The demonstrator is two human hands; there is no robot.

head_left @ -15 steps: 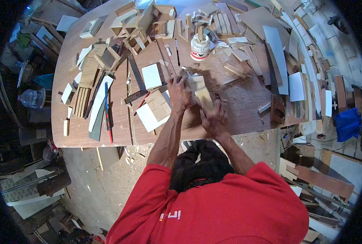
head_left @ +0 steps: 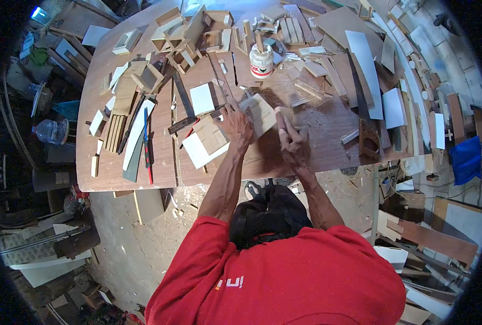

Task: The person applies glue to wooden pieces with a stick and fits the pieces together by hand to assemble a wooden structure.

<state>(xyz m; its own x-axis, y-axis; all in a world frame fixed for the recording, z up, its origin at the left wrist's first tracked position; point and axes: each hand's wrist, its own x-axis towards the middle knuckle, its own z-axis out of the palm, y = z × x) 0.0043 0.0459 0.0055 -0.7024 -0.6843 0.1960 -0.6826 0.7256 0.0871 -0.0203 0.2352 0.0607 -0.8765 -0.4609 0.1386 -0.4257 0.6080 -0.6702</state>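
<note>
My left hand (head_left: 235,124), fingers bent, grips the left side of a pale wooden panel (head_left: 261,114) over brown sawdust at the table's middle. My right hand (head_left: 292,142) is closed on a small pale block (head_left: 282,114) at the panel's right edge, slightly blurred. A square of light board (head_left: 210,138) lies on a white sheet (head_left: 196,154) left of my left wrist. Behind the panel stands a white glue tub (head_left: 261,67) with a stick in it.
The brown table (head_left: 322,160) carries wooden boxes (head_left: 168,27), dark squares (head_left: 181,97), red and blue tools (head_left: 148,151), a handsaw (head_left: 370,138) and many offcuts (head_left: 311,86). Stacked boards (head_left: 425,238) and clutter crowd both sides of the floor.
The pale panel has tilted and turned, its upper part now further from my right hand. My right hand has shifted slightly right with the block, and my left hand has flattened a little.
</note>
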